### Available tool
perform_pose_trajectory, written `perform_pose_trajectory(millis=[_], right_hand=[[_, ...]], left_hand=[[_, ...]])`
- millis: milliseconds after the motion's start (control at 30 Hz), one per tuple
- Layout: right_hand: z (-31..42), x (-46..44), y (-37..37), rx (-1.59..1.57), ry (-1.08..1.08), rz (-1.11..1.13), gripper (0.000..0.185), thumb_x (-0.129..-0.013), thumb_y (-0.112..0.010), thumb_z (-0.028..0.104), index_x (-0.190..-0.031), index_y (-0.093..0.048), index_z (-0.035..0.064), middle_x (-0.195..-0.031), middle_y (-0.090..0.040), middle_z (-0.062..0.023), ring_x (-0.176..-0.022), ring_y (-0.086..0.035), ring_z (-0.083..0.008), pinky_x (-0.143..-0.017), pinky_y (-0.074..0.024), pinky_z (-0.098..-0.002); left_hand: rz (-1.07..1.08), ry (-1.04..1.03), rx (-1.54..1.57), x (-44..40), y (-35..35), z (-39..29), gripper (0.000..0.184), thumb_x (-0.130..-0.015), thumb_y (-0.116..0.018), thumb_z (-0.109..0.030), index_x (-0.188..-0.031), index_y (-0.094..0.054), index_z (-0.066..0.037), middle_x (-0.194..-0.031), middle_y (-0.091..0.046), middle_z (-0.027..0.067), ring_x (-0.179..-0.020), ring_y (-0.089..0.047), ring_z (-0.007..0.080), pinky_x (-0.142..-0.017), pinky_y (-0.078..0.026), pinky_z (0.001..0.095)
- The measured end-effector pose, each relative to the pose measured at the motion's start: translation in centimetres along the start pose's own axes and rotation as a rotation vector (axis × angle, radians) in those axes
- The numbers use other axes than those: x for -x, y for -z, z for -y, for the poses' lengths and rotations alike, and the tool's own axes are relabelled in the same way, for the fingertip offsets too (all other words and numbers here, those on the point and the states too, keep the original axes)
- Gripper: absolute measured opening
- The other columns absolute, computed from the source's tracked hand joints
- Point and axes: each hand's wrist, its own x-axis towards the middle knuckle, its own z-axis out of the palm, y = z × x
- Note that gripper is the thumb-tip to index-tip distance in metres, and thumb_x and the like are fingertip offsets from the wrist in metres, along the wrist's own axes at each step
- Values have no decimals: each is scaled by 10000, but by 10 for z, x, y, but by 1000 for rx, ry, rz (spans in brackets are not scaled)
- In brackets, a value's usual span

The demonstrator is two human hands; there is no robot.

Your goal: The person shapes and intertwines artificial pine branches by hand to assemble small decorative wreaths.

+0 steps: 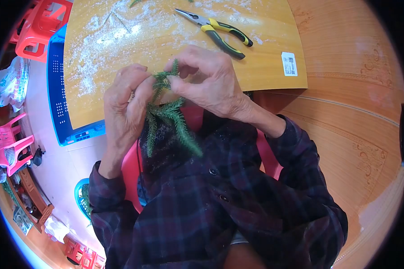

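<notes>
Green, needle-leaved plastic-looking sprig (pixel 168 111) sits just above centre-left of the frame, at the table's near edge, its longer fronds hanging down over my dark plaid shirt (pixel 197 193). My left hand (pixel 128 96) pinches it from one side, thumb against bent fingers; my right hand (pixel 211 83) pinches it from the other, thumb and forefinger closed on its upper part. Exactly what lies between the fingertips is too small to tell.

Under and beyond my hands is one yellow-brown wooden tabletop (pixel 274 27), strewn with white flakes thickest at upper left. One pair of pliers (pixel 206 23), yellow and black in the grips, lies at upper centre, and one white label (pixel 289 64) is stuck near the right corner. One blue crate (pixel 57 89) stands along the table's left side.

Further out, a patterned wood panel (pixel 345 67) fills the right. At left, on the pale floor (pixel 60 166), I count one pink chair (pixel 11 143), one plastic bag (pixel 13 85) and one turquoise basket (pixel 80 197); red stools (pixel 42 27) fill the upper left corner, overlapping too much to count.
</notes>
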Motion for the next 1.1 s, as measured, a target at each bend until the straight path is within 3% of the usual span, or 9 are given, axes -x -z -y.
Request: perform_pose_trajectory(millis=[67,267,467,567,667,767,867,967,1100], right_hand=[[-2,-1,3,37,84,12,132,-716,-643,55,-834,-612,7,-751,-582,-36,-640,-563,-88,-580,-453,-219],[7,-4,12,-163,-174,134,127,-718,-643,75,-793,-603,-20,-631,-555,-31,-593,-542,-88,-543,-439,-236],[-5,0,11,-738,-461,252,195,-817,-631,148,-902,-612,-27,-785,-600,-13,-697,-550,-68,-631,-459,-217],[-12,4,1,-1077,-619,255,169,-824,-647,163,-909,-634,17,-696,-569,22,-598,-506,-42,-514,-390,-181],[-13,8,-5,-1349,-695,313,197,-823,-648,183,-940,-616,28,-724,-573,23,-591,-490,-30,-482,-348,-167],[-18,11,-4,-1451,-688,412,252,-836,-608,192,-979,-558,-9,-855,-581,-26,-739,-547,-87,-651,-456,-230],[-15,11,-3,-1437,-674,426,261,-838,-605,204,-983,-561,-9,-844,-582,-23,-710,-532,-76,-624,-447,-220],[-5,5,2,-1284,-697,355,177,-839,-628,209,-899,-610,43,-706,-555,31,-584,-465,-28,-478,-319,-173],[-8,1,14,-912,-583,354,212,-852,-611,247,-896,-617,39,-730,-550,37,-631,-468,-24,-526,-346,-176]], left_hand=[[-6,-63,-80,-1,0,1,86,-765,-569,-6,-838,-581,36,-870,-562,127,-857,-541,252,-773,-416,314],[-56,-190,-181,-3,-4,1,118,-743,-575,40,-858,-592,24,-890,-555,132,-895,-527,273,-766,-419,331],[-95,-332,-286,-4,-3,8,158,-726,-626,33,-879,-611,-5,-931,-572,126,-978,-508,296,-825,-411,366],[-99,-367,-276,-6,-1,12,164,-728,-637,24,-886,-615,-15,-944,-578,123,-1007,-498,312,-847,-406,379],[-91,-382,-247,-7,0,13,175,-731,-639,24,-898,-613,-20,-942,-580,118,-1019,-493,320,-852,-406,384],[-91,-404,-239,-7,-2,12,192,-730,-638,27,-914,-611,-23,-940,-580,114,-1023,-491,327,-851,-408,388],[-90,-438,-298,-8,-4,10,207,-726,-636,35,-922,-610,-25,-920,-577,110,-1012,-495,329,-847,-408,389],[-100,-441,-364,-7,-3,8,220,-715,-635,47,-923,-612,-22,-851,-564,99,-991,-506,319,-839,-401,384],[-102,-415,-399,-6,-2,7,238,-705,-633,62,-928,-611,-15,-761,-533,85,-965,-518,303,-823,-389,375]])
